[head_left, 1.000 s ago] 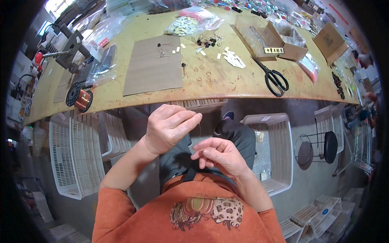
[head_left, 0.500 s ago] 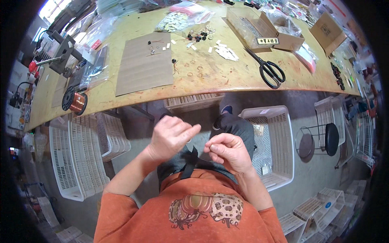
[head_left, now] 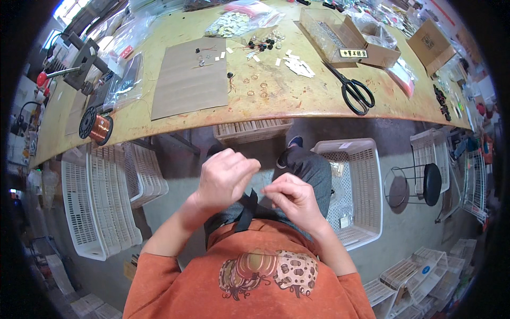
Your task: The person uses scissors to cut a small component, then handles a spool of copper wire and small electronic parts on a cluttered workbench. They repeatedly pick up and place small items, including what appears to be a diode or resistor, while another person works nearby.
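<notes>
Above my lap, in front of the table edge, my left hand [head_left: 226, 178] is closed, its fingers curled and the thumb laid along them. My right hand [head_left: 293, 195] pinches thumb and forefinger together, slightly lower and close to the left fingertips, with a small gap between the hands. Whatever the fingers hold, if anything, is too fine to make out. A black strap [head_left: 247, 211] hangs at my waist just below the hands. On the table beyond lie a brown cardboard sheet [head_left: 186, 85], thin copper-coloured rings [head_left: 254, 85] and small black parts with wires [head_left: 260, 47].
Black-handled scissors [head_left: 355, 93] lie near the table's front edge. A copper wire spool [head_left: 96, 126] stands at the left edge, near a lever press [head_left: 79, 66]. White plastic crates [head_left: 374, 196] flank my legs, and a black-seated stool [head_left: 433, 183] stands further right.
My right hand has turned slightly, and its pinched fingertips have come a little left toward the left hand. My left hand has hardly moved and stays closed.
</notes>
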`<move>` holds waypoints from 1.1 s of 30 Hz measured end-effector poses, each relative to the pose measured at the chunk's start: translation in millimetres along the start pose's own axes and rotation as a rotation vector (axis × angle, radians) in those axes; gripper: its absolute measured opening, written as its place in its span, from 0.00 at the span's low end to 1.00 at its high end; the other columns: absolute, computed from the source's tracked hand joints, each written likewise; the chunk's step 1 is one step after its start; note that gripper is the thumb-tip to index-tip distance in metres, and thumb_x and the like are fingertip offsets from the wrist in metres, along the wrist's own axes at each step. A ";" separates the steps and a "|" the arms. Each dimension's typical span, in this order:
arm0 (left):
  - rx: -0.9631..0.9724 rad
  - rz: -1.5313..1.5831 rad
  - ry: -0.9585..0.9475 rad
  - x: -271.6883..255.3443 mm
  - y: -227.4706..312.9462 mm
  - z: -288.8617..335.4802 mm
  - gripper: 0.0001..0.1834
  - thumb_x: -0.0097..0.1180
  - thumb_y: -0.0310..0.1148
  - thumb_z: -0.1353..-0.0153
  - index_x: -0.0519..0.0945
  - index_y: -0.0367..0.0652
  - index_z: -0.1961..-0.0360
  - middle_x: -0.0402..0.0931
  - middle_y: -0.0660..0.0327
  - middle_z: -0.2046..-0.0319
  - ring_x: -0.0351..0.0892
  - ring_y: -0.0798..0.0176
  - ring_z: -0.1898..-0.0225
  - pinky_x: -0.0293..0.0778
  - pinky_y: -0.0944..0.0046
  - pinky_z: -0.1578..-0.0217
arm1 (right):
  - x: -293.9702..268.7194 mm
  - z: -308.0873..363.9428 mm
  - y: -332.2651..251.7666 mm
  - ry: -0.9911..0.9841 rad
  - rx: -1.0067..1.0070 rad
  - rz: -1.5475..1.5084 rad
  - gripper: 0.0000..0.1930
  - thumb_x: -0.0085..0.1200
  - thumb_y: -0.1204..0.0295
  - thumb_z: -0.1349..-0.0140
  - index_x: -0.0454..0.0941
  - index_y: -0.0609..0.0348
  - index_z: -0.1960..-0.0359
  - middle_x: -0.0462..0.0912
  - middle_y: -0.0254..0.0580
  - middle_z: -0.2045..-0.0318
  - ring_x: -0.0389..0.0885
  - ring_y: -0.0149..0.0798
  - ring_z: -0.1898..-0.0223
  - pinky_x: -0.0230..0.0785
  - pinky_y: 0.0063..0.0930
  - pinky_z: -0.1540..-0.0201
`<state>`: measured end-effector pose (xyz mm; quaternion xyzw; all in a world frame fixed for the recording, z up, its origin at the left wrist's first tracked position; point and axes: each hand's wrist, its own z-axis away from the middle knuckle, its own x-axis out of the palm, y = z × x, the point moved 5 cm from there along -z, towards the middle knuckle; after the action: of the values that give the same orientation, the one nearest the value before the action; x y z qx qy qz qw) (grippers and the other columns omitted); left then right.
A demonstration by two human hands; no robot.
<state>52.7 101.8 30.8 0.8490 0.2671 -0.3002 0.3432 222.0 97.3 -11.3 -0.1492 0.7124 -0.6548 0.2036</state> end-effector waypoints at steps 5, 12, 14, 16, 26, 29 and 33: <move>-0.003 0.106 -0.190 24.5 24.3 16.6 0.03 0.60 0.26 0.49 0.79 0.41 0.72 0.73 0.58 0.79 0.72 0.55 0.76 0.69 0.59 0.74 | -11.4 -7.3 -2.9 0.192 -0.025 -0.139 0.07 0.57 0.80 0.39 0.84 0.61 0.61 0.77 0.32 0.69 0.75 0.23 0.70 0.67 0.16 0.70; -0.079 0.172 -0.165 16.5 9.5 8.2 0.04 0.60 0.25 0.47 0.79 0.39 0.70 0.76 0.57 0.76 0.74 0.52 0.74 0.71 0.58 0.71 | -6.4 -5.2 1.4 -0.006 0.025 -0.203 0.07 0.59 0.81 0.41 0.84 0.61 0.61 0.78 0.36 0.69 0.76 0.28 0.69 0.69 0.20 0.66; -0.113 0.257 -0.123 23.9 16.0 13.8 0.04 0.60 0.25 0.47 0.79 0.39 0.69 0.76 0.56 0.75 0.75 0.51 0.73 0.72 0.58 0.71 | -6.9 -6.5 10.6 0.088 0.096 -0.438 0.08 0.60 0.81 0.43 0.84 0.61 0.62 0.79 0.39 0.70 0.78 0.32 0.69 0.70 0.21 0.65; -0.116 0.239 -0.127 24.3 18.1 14.9 0.04 0.60 0.25 0.47 0.79 0.39 0.69 0.76 0.56 0.75 0.75 0.51 0.74 0.73 0.58 0.71 | -9.1 -7.0 0.7 0.204 -0.100 -0.033 0.08 0.60 0.81 0.43 0.84 0.62 0.61 0.79 0.39 0.69 0.78 0.32 0.69 0.70 0.21 0.66; -0.232 0.253 -0.196 20.0 7.2 16.0 0.03 0.60 0.25 0.46 0.81 0.39 0.69 0.78 0.59 0.75 0.77 0.58 0.75 0.73 0.63 0.72 | -5.6 -5.9 3.3 -0.003 0.039 0.168 0.04 0.58 0.81 0.42 0.81 0.65 0.66 0.78 0.37 0.71 0.77 0.31 0.72 0.69 0.21 0.68; -0.546 0.659 -0.276 31.7 -5.6 25.0 0.03 0.57 0.24 0.42 0.81 0.37 0.67 0.79 0.59 0.75 0.79 0.63 0.74 0.73 0.68 0.71 | 1.3 -5.9 20.7 -0.014 0.215 -0.492 0.04 0.58 0.78 0.39 0.82 0.63 0.64 0.79 0.29 0.71 0.74 0.24 0.71 0.65 0.16 0.67; -0.421 0.536 -0.140 31.6 0.1 30.6 0.05 0.57 0.23 0.40 0.82 0.36 0.64 0.80 0.61 0.74 0.79 0.71 0.74 0.72 0.71 0.73 | 13.4 1.0 45.5 0.060 0.388 -0.871 0.06 0.57 0.74 0.37 0.83 0.60 0.61 0.82 0.29 0.69 0.72 0.20 0.71 0.64 0.14 0.67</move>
<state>64.2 86.8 -9.0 0.7768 0.0665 -0.1951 0.5950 213.2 94.5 -57.8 -0.3740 0.4536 -0.8043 -0.0862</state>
